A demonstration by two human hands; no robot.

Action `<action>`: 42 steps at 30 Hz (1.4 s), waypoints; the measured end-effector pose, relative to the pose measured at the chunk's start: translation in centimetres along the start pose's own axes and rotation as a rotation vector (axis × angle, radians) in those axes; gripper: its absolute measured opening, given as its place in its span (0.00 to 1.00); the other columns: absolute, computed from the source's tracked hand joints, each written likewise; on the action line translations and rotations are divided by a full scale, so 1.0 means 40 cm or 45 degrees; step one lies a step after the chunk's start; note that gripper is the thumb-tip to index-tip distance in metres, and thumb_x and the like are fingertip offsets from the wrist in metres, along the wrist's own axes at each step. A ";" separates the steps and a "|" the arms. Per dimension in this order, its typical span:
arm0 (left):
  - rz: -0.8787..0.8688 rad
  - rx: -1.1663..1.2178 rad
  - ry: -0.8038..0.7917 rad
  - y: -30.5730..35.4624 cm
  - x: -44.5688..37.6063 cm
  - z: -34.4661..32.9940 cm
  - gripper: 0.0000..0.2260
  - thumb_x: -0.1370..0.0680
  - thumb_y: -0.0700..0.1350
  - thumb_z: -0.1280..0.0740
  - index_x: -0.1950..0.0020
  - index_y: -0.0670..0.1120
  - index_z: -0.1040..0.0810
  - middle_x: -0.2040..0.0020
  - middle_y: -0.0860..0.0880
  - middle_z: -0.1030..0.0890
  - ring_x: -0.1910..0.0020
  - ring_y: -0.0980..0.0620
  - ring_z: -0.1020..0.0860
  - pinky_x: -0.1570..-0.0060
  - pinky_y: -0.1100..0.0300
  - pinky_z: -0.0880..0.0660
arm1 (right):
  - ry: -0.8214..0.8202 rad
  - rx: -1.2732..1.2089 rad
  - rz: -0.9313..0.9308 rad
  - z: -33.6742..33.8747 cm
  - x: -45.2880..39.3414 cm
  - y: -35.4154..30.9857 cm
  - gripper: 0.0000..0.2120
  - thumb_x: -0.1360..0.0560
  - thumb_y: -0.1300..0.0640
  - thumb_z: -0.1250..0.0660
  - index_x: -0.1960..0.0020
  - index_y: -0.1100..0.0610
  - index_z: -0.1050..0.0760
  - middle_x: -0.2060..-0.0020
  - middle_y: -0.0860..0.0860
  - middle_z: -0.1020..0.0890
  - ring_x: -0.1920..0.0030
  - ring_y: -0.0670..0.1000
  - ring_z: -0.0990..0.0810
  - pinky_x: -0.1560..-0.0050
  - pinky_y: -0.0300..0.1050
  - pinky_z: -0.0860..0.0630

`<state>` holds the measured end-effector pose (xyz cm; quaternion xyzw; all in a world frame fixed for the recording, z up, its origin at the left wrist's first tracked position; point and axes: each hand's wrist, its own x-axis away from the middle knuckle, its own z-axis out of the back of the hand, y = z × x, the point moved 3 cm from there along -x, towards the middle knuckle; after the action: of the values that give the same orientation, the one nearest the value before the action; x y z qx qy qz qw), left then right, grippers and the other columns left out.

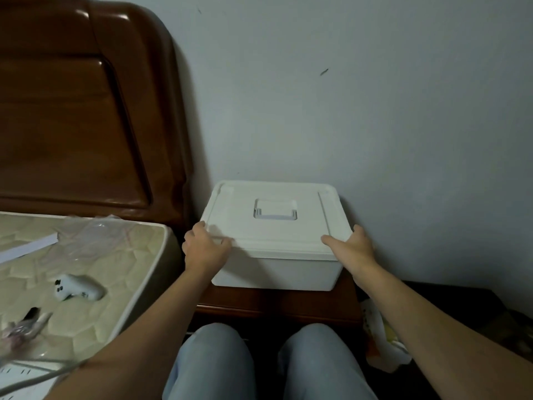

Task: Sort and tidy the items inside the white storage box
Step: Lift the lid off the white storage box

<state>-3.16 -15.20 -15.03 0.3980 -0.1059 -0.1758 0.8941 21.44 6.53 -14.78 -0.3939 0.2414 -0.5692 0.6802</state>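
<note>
- The white plastic storage box [274,255] with its flat lid [268,223] on sits on the dark wooden bedside tabletop [277,303], pushed back near the pale wall [346,96] and just beside the brown wooden headboard [86,111].
- My hands are apart, one at each front corner of the lid: the left hand [203,248] curls over the left corner, thumb lying along the front rim; the right hand [353,245] grips the right corner the same way.
- I judge the lid is about to come off. The risk is lifting unevenly — if one side sticks while the other frees, the whole box could tip or slide toward the tabletop's front edge and drop onto my knees [259,359].
- A jerk could also shake up whatever is inside; I cannot see the contents with the lid closed.
- The box's long axis runs left to right across the view, parallel to the wall, its broad front face toward me.
- The recessed handle [275,209] in the lid lies along that same axis — flat, untouched.
</note>
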 end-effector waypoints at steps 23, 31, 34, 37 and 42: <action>-0.123 0.422 0.140 0.029 -0.014 0.042 0.26 0.30 0.49 0.22 0.39 0.53 0.33 0.38 0.48 0.29 0.36 0.44 0.27 0.38 0.44 0.22 | 0.108 -0.319 0.106 -0.013 -0.024 -0.015 0.11 0.27 0.54 0.28 0.46 0.53 0.23 0.45 0.55 0.18 0.44 0.61 0.19 0.45 0.59 0.17; -0.126 1.102 0.284 0.106 -0.010 0.190 0.36 0.27 0.36 0.25 0.25 0.52 0.38 0.29 0.51 0.30 0.33 0.49 0.25 0.34 0.53 0.23 | 0.055 -0.566 0.284 -0.024 0.011 -0.127 0.16 0.22 0.57 0.27 0.36 0.55 0.24 0.46 0.51 0.16 0.46 0.55 0.16 0.54 0.45 0.21; 0.059 1.553 0.354 0.120 -0.006 0.298 0.41 0.25 0.34 0.25 0.19 0.51 0.43 0.30 0.51 0.29 0.38 0.53 0.23 0.40 0.60 0.24 | -0.027 -0.582 0.393 -0.065 0.055 -0.224 0.25 0.21 0.54 0.27 0.27 0.57 0.29 0.38 0.53 0.18 0.39 0.56 0.18 0.42 0.50 0.20; 0.140 1.965 0.200 0.114 0.000 0.411 0.22 0.23 0.32 0.27 0.31 0.47 0.25 0.37 0.48 0.18 0.40 0.49 0.18 0.38 0.53 0.20 | -0.170 -0.581 0.477 -0.149 0.120 -0.326 0.34 0.21 0.48 0.28 0.20 0.55 0.37 0.28 0.52 0.24 0.31 0.55 0.23 0.28 0.58 0.27; -0.005 1.670 0.224 0.004 0.062 0.582 0.16 0.20 0.40 0.27 0.36 0.54 0.24 0.40 0.52 0.16 0.39 0.46 0.19 0.40 0.43 0.19 | -0.533 -0.597 0.725 -0.346 0.306 -0.502 0.19 0.22 0.42 0.31 0.31 0.38 0.26 0.39 0.33 0.20 0.37 0.42 0.20 0.44 0.33 0.20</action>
<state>-8.51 -31.79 0.58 0.8730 -0.1167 -0.0431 0.4715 1.83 -9.74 -4.96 -0.5627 0.3200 -0.1960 0.7366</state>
